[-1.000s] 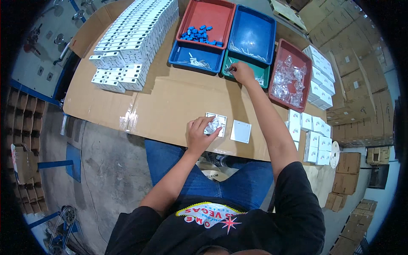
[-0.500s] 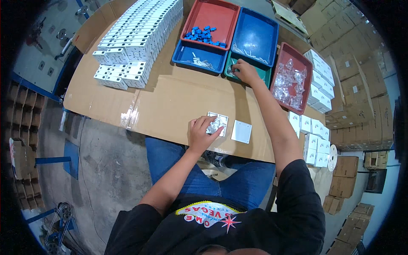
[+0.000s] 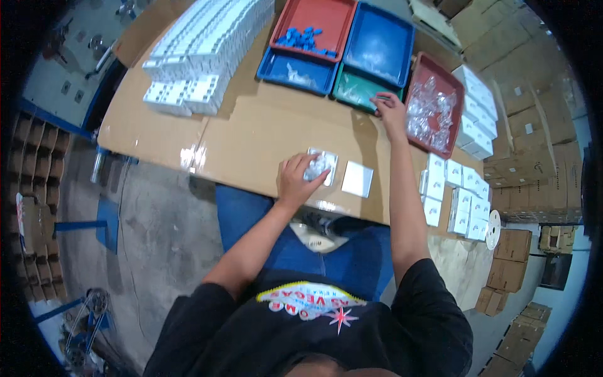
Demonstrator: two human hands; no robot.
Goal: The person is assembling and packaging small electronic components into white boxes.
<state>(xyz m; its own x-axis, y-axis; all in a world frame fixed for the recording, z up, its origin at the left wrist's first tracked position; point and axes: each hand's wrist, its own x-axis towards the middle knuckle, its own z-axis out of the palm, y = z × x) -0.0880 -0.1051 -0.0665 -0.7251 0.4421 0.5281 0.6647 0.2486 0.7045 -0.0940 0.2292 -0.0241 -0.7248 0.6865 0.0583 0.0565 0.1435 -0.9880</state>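
My left hand (image 3: 297,178) curls its fingers over a small clear plastic bag (image 3: 318,167), holding it on an open white square housing (image 3: 329,178) near the table's front edge. To the right of that lies a flat white square cover (image 3: 358,179). My right hand (image 3: 392,113) is at the right end of the green tray (image 3: 352,100), fingertips pinched together. Anything between them is too small and blurred to name. Thin clear pieces (image 3: 359,92) lie in the green tray.
Blue clips sit in a red tray (image 3: 335,19), small pale parts in a blue tray (image 3: 271,70). Another blue tray (image 3: 377,38) adjoins them. Clear bags fill the dark red tray (image 3: 418,135). White boxes stand stacked at left (image 3: 207,44) and right (image 3: 471,201).
My right hand has come out of the green tray's left part and moved right and slightly nearer me. My left hand stays on the bag and housing. The view has shifted slightly.
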